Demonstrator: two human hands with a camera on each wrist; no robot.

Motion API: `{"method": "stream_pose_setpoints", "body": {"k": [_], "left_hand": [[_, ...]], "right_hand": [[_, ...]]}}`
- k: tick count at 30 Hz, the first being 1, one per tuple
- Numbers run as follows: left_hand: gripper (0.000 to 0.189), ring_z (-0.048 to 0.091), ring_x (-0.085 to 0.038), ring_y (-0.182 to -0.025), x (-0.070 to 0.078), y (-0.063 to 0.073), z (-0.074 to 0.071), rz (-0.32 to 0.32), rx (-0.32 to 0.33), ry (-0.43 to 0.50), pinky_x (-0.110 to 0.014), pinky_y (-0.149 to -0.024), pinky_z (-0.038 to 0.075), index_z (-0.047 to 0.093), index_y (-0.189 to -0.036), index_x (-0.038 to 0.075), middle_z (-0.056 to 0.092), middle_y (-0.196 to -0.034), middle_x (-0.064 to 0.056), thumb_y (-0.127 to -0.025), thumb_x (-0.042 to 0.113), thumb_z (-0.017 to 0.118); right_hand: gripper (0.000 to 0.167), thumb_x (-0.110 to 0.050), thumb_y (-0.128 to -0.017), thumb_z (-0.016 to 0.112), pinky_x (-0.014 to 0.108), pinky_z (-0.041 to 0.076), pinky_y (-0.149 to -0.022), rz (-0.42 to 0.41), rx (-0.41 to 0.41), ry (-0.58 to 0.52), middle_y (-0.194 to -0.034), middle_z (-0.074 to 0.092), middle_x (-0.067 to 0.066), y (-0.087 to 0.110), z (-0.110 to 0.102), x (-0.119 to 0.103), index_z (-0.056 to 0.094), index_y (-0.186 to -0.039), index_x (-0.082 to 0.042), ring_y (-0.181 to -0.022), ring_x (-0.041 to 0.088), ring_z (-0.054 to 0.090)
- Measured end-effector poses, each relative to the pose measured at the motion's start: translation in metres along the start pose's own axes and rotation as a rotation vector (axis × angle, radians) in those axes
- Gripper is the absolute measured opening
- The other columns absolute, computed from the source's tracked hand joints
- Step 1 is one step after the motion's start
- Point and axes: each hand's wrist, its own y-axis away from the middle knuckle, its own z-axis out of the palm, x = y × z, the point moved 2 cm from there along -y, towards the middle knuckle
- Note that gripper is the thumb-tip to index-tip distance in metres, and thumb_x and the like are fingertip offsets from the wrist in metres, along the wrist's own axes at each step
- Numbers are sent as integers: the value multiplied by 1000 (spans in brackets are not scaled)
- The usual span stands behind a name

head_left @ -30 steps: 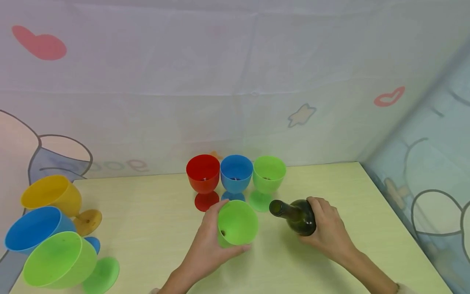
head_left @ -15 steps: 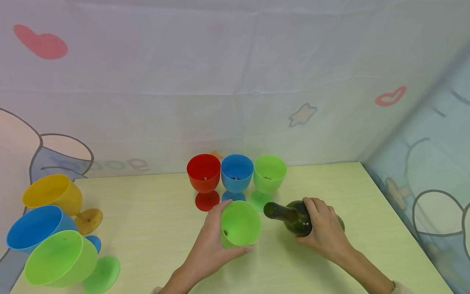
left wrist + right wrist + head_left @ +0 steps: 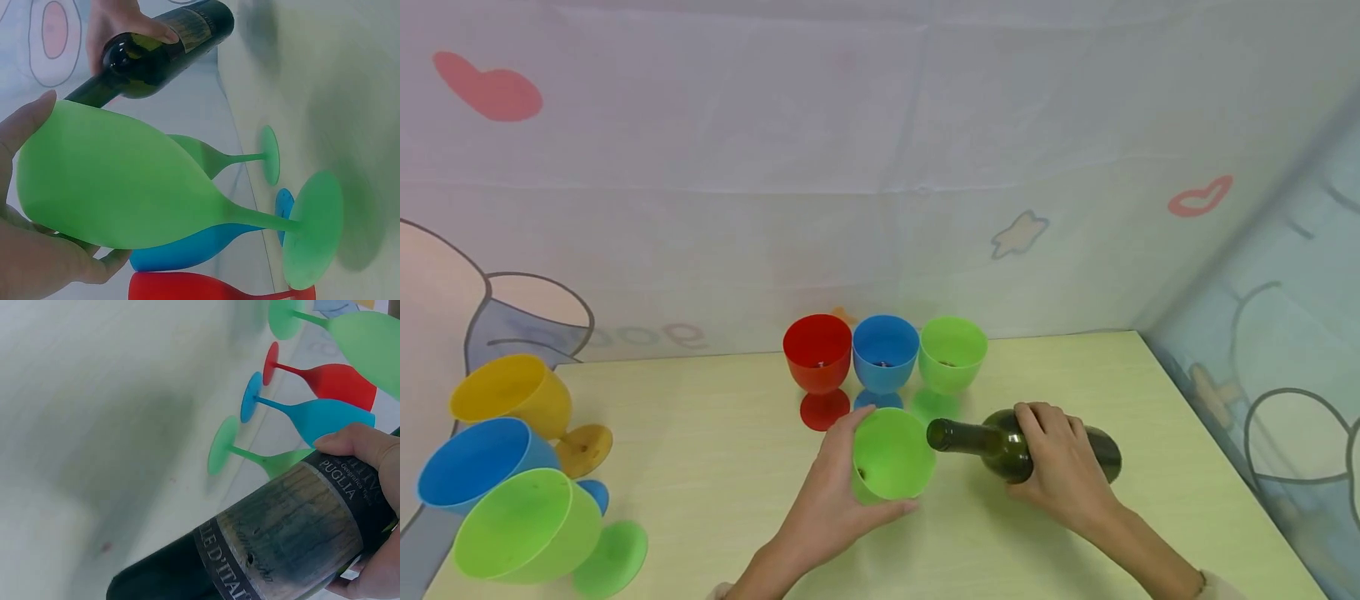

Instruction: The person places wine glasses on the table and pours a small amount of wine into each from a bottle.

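Note:
My left hand grips a green plastic goblet round its bowl, thumb on the near side and fingers on the far side. A small dark speck shows inside the bowl. The goblet's stem and foot appear in the left wrist view, the foot close over the table. My right hand holds a dark green wine bottle round its body, fingers over the top. The bottle leans nearly flat, its mouth right at the goblet's right rim. Its label faces the right wrist camera.
Behind the hands stand a red goblet, a blue goblet and another green goblet in a row, small bits inside. At left are a yellow goblet, a blue one and a green one. A printed cloth hangs behind.
The bottle has tipped further toward level, and its mouth has moved left to the goblet's rim. The goblet in the left hand has shifted slightly right.

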Motion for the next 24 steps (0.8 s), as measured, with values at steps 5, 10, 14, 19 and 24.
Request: {"method": "stream_pose_setpoints", "body": {"k": [5, 10, 14, 19, 24], "left_hand": [[93, 40, -22, -114, 1, 0, -2, -2, 8, -6, -42, -82, 44, 28, -136, 12, 41, -125, -1, -63, 29, 83], [93, 40, -21, -115, 2, 0, -4, -3, 2, 1, -41, -82, 45, 28, -136, 12, 40, -125, 0, -63, 30, 83], [94, 40, -22, -115, 2, 1, -5, -4, 12, -11, -41, -82, 45, 28, -137, 11, 40, -126, -1, -63, 31, 83], [93, 40, -23, -115, 2, 1, -6, -5, 18, -27, -41, -81, 45, 29, -137, 11, 41, -125, -2, -63, 31, 83], [91, 40, -24, -113, 1, 2, -5, 2, 19, -39, -41, -79, 45, 31, -136, 11, 42, -124, -2, -63, 31, 83]], "right_hand": [[77, -17, -40, 85, 52, 40, -77, -76, 31, 98, -97, 53, 20, -5, -4, -2, 47, -104, 1, -93, 36, 51], [75, -18, -39, 85, 51, 40, -74, -144, 70, 176, -94, 52, 20, -9, -9, -3, 46, -101, -1, -88, 36, 51], [72, -17, -40, 82, 51, 41, -73, -179, 95, 213, -92, 51, 20, -12, -13, -5, 45, -100, -1, -86, 36, 51], [69, -16, -41, 79, 51, 41, -72, -203, 107, 261, -90, 51, 20, -14, -17, -7, 45, -99, -1, -84, 37, 52], [66, -14, -42, 78, 51, 41, -72, -227, 109, 297, -89, 51, 20, -15, -21, -7, 45, -98, 0, -82, 37, 52]]}}
